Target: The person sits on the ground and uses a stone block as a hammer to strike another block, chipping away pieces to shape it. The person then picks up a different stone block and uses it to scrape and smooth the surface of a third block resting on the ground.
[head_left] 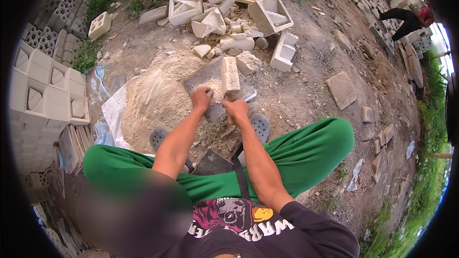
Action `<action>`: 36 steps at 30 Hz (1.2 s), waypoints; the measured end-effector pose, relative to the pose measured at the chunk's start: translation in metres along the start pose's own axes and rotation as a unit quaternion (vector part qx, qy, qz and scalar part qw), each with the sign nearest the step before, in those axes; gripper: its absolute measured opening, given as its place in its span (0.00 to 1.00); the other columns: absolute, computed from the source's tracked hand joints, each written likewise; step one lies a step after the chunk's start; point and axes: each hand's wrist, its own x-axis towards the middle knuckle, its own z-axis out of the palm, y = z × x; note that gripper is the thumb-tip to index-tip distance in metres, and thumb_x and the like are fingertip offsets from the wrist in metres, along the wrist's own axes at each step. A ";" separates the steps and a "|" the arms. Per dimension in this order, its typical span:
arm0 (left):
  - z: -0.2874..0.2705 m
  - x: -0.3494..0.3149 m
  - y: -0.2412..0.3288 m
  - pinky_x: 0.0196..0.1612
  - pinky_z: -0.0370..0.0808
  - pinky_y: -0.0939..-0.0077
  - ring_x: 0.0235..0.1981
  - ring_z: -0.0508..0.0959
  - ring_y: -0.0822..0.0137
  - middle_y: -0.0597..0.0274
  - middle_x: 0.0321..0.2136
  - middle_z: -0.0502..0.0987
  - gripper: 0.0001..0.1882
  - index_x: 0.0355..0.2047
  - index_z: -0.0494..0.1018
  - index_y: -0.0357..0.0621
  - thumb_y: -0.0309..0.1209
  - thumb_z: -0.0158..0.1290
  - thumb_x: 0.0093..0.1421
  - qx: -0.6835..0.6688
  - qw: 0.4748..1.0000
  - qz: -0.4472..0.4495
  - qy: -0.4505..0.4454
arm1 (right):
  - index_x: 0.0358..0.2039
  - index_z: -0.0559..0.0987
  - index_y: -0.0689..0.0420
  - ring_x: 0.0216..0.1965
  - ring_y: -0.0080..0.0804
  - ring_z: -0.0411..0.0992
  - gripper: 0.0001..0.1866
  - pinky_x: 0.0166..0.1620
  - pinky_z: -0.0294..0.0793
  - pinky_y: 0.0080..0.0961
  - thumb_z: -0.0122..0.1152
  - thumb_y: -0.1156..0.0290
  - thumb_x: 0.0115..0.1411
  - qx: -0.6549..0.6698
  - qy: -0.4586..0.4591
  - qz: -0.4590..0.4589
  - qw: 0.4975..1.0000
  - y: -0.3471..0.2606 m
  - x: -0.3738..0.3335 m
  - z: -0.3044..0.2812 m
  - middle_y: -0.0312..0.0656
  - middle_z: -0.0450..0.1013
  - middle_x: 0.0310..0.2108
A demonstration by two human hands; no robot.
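My right hand (236, 110) is wrapped round the short handle of a wooden mallet (230, 74). The mallet's pale, dusty block head points away from me over a dark flat slab (195, 79). Just left of the mallet, my left hand (202, 98) is low over the slab with its fingers curled together. What those fingers hold, if anything, is too small to make out. Pale crumbs lie on the slab around the fingers. Left of the slab spreads a heap of crushed, sand-coloured grit (149, 100), partly over a white sheet (114, 114).
Beyond the slab lies a pile of broken pale blocks (210, 23). Decorative blocks (40, 74) are stacked at the left. A flat stone (341, 89) lies to the right. Another person (409, 19) bends at the far right. My grey clogs (259, 127) flank the slab's near side.
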 end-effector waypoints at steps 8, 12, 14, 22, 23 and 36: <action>-0.019 -0.004 -0.034 0.43 0.76 0.61 0.37 0.81 0.51 0.49 0.36 0.81 0.11 0.38 0.82 0.45 0.34 0.57 0.58 -0.024 0.996 -0.028 0.076 | 0.34 0.83 0.65 0.30 0.45 0.80 0.22 0.35 0.79 0.33 0.70 0.59 0.44 0.041 0.001 -0.196 0.980 -0.028 -0.018 0.012 0.52 0.81 0.28; -0.016 -0.033 -0.043 0.44 0.76 0.63 0.37 0.81 0.53 0.51 0.36 0.80 0.10 0.39 0.82 0.46 0.34 0.56 0.59 -0.031 0.996 -0.026 0.080 | 0.33 0.82 0.67 0.34 0.54 0.80 0.26 0.36 0.79 0.34 0.71 0.56 0.40 -0.072 0.010 -0.101 0.992 0.015 -0.007 0.045 0.57 0.80 0.30; -0.009 -0.045 -0.048 0.43 0.76 0.62 0.36 0.80 0.54 0.52 0.35 0.79 0.10 0.38 0.81 0.45 0.34 0.57 0.59 -0.041 0.994 -0.029 0.101 | 0.33 0.82 0.68 0.34 0.54 0.80 0.27 0.36 0.79 0.34 0.71 0.55 0.40 -0.084 0.001 -0.084 0.993 0.023 0.004 0.047 0.58 0.80 0.29; 0.021 -0.092 -0.031 0.44 0.74 0.62 0.37 0.76 0.53 0.53 0.34 0.74 0.12 0.41 0.78 0.44 0.33 0.59 0.57 -0.123 0.982 -0.047 0.132 | 0.31 0.82 0.65 0.38 0.54 0.79 0.24 0.39 0.77 0.41 0.69 0.55 0.40 0.066 -0.024 -0.115 0.991 0.005 -0.002 0.032 0.58 0.79 0.33; 0.021 -0.093 -0.028 0.44 0.74 0.62 0.37 0.76 0.53 0.53 0.34 0.74 0.12 0.41 0.78 0.44 0.33 0.59 0.57 -0.125 0.982 -0.045 0.134 | 0.31 0.82 0.65 0.38 0.54 0.79 0.24 0.39 0.77 0.41 0.69 0.55 0.40 0.065 -0.021 -0.117 0.991 0.012 0.001 0.034 0.58 0.79 0.33; 0.021 -0.081 0.004 0.46 0.74 0.59 0.43 0.77 0.53 0.55 0.36 0.78 0.10 0.37 0.82 0.48 0.37 0.59 0.58 -0.027 0.999 0.017 0.040 | 0.25 0.81 0.70 0.25 0.40 0.79 0.20 0.29 0.76 0.34 0.68 0.62 0.42 0.052 0.007 0.024 0.998 0.027 0.013 0.003 0.51 0.77 0.23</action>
